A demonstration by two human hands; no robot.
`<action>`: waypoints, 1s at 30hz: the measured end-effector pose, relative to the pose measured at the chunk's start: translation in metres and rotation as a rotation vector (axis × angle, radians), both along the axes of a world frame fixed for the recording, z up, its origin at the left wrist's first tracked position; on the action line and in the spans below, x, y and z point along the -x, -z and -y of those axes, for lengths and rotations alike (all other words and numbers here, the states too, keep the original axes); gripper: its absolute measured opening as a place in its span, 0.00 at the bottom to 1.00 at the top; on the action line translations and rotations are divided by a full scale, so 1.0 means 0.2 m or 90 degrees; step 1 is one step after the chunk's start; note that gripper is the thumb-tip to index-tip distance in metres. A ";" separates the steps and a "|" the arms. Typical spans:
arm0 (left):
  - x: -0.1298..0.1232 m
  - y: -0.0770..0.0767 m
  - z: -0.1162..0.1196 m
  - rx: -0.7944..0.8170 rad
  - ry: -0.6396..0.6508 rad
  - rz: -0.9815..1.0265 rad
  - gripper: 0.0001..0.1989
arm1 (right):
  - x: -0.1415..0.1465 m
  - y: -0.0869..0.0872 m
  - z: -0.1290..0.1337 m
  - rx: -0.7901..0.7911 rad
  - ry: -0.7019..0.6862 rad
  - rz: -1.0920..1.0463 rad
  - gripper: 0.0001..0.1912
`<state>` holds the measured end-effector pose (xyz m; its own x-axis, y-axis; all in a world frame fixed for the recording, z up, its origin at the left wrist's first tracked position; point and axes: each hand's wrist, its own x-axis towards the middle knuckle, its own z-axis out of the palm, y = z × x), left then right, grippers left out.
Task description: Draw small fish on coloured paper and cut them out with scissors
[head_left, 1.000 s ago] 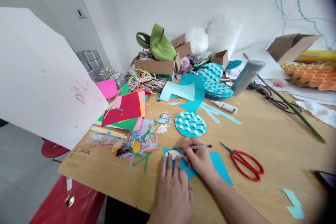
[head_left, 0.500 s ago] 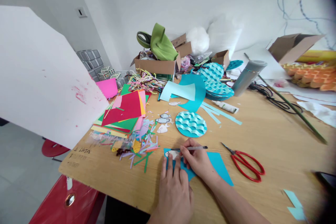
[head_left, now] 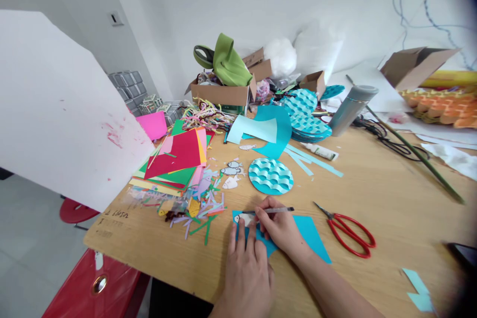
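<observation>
So the white paper fish is lying on the far left corner of a blue paper sheet, head pointing left, its tail end hidden under the fingers. The left hand is flat with its fingers out and a bit apart, not gripping anything, just pressing down on the fish and sheet, I'd guess so neither one slides. The right hand is pinched around a pen, which lies at a low slant with its tip by the fish's upper edge; can't really make out if it touches. Scissors sit just right of the sheet, blades shut and pointing far left, red handles toward the near side, so probably easy for the right hand to reach. Beyond the hands there's a wavy woven disc, with more fish cutouts left of it, seemingly grouped apart from the purple and green scraps. Stacked coloured sheets are farther left, and a glue bottle lies on its side at the far right of the disc, leaving bare worktop around the scissors.
</observation>
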<state>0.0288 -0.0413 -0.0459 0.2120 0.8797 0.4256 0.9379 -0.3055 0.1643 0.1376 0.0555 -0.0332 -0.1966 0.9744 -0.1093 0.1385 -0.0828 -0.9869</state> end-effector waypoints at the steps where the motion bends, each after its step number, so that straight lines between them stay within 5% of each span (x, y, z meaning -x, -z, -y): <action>1: 0.00 0.00 0.00 0.000 0.001 0.000 0.17 | 0.00 0.00 0.00 -0.002 -0.003 -0.003 0.18; 12: 0.00 0.01 0.00 0.008 0.000 0.005 0.15 | 0.00 0.00 0.00 0.008 0.007 -0.024 0.20; 21: 0.00 0.01 0.00 0.018 -0.001 0.012 0.11 | -0.02 -0.04 -0.02 -0.053 0.147 -0.133 0.21; 30: 0.00 0.00 -0.01 0.111 0.001 0.021 0.15 | -0.01 0.00 -0.02 -0.065 0.106 -0.119 0.17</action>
